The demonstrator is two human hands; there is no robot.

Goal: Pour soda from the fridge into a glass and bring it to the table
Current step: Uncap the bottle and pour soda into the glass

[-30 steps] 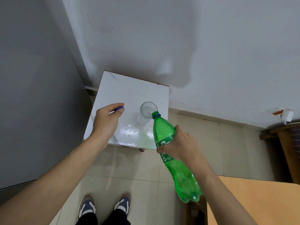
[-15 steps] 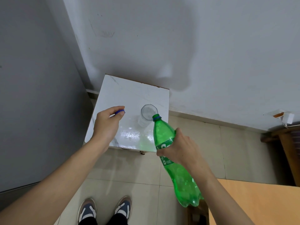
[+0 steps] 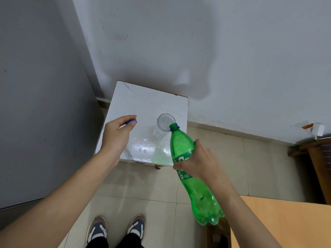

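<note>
A clear glass (image 3: 162,125) stands on a small white stand (image 3: 146,104) against the wall. My right hand (image 3: 198,161) grips a green soda bottle (image 3: 192,174) around its label. The bottle is uncapped and tilted, its mouth at the glass rim. My left hand (image 3: 117,135) hovers over the stand's left side, pinching the blue bottle cap (image 3: 131,121) between thumb and fingers. Whether soda is flowing I cannot tell.
A grey fridge side (image 3: 41,104) fills the left. The white wall (image 3: 215,51) stands behind the stand. A wooden table (image 3: 286,224) corner sits at lower right, dark wooden furniture (image 3: 317,161) at far right. My shoes (image 3: 116,230) rest on the tiled floor.
The view has shifted slightly. The bottle's neck has stayed at the glass rim, tilted a little more toward it. My left hand holds the cap in about the same spot.
</note>
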